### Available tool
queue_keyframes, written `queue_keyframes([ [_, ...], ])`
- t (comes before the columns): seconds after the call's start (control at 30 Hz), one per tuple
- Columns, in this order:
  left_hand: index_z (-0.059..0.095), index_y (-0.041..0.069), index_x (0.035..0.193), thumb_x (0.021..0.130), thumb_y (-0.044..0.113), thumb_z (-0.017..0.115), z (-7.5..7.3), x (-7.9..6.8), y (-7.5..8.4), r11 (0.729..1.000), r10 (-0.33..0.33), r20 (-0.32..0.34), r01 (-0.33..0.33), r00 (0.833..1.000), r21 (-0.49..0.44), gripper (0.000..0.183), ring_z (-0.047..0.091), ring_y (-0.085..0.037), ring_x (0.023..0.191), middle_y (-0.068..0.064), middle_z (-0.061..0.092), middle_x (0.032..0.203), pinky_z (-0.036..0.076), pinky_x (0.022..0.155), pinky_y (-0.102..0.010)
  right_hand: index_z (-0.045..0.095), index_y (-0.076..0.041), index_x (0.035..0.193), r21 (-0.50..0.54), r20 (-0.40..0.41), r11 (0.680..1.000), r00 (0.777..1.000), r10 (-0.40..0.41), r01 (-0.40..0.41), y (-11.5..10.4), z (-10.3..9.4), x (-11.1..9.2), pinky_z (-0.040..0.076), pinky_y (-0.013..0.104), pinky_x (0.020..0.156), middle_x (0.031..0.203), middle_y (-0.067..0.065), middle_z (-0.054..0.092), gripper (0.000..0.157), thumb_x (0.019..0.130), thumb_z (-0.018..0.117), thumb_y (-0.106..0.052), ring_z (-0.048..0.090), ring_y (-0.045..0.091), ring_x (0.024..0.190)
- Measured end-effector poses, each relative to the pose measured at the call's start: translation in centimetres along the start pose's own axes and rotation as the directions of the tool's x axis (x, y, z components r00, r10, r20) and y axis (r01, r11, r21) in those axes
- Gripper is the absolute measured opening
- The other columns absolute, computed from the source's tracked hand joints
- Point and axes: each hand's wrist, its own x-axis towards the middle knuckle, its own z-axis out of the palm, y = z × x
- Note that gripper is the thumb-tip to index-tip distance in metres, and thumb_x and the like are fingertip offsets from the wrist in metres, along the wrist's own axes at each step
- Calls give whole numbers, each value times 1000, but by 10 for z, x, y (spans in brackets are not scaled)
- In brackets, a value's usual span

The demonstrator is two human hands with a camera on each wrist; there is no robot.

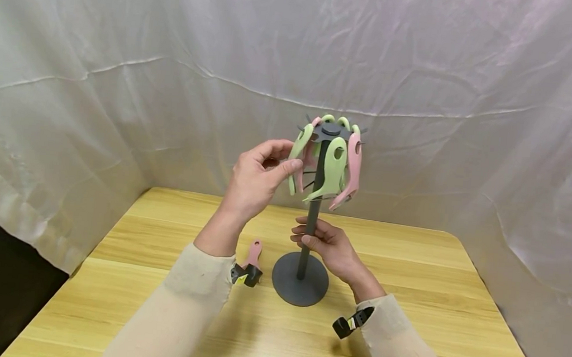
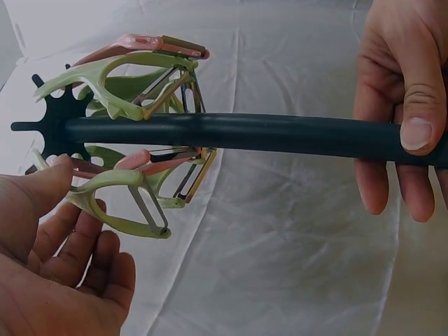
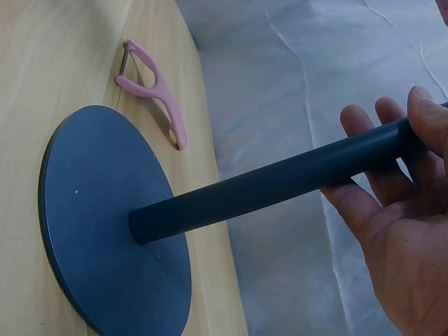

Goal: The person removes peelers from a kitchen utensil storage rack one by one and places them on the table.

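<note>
Green peeler hangs atop the stand, left hand pinching it, right hand gripping lower, probably for steadiness.

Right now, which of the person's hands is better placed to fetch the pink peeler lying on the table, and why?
Likely the left hand, once it lets go of the green peeler: the pink peeler lies on that side of the stand, while the right hand holds the pole.

Your head view looks forward and down over the table; your wrist views, closer in, share the pole and right hand.
</note>
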Motion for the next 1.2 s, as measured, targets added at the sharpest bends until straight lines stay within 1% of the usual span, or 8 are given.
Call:
queue_keyframes([
  [0.13,76,19,125,95,28,82,1,0,0,999,22,-4,-22,1000,-29,33,72,-14,101,0,77,110,58,92,-37,61,-3,144,0,-3,1000,1000,0,0,0,0,0,59,45,101,135,24,68,39,106,64,-9,71,35,122],
  [0.27,76,17,125,94,25,82,1,1,0,999,37,-9,-37,999,-35,32,72,-14,99,-2,77,109,59,91,-35,61,-3,144,5,-2,1000,1000,-1,1,-1,0,-1,59,44,101,136,25,67,39,106,64,-9,71,35,122],
  [0.57,77,17,123,94,25,82,1,1,2,998,48,-20,-49,999,-45,31,72,-14,99,-2,77,108,59,90,-35,60,-3,144,-3,0,1000,1000,-6,6,0,-1,-1,59,43,101,135,25,67,39,106,64,-10,71,35,122],
  [0.87,76,14,124,95,23,82,0,0,3,996,56,-30,-58,998,-73,31,70,-15,100,-4,76,108,58,91,-33,60,-4,144,-7,0,1000,1000,-14,14,1,-1,-1,59,43,101,135,25,67,39,106,64,-10,72,33,121],
  [1.1,75,14,125,95,23,82,0,0,4,996,51,-51,-55,997,-66,32,70,-16,101,-5,75,109,57,91,-32,61,-4,144,-9,-1,1000,1000,-12,12,0,-2,-1,59,42,101,135,25,67,39,106,64,-11,72,33,121],
  [1.2,75,14,125,95,23,82,-1,-1,4,996,48,-56,-52,997,-72,32,70,-16,100,-5,75,109,57,91,-32,61,-3,144,0,1,1000,1000,-8,8,0,-2,-1,59,42,101,136,27,66,39,106,64,-10,71,34,121],
])
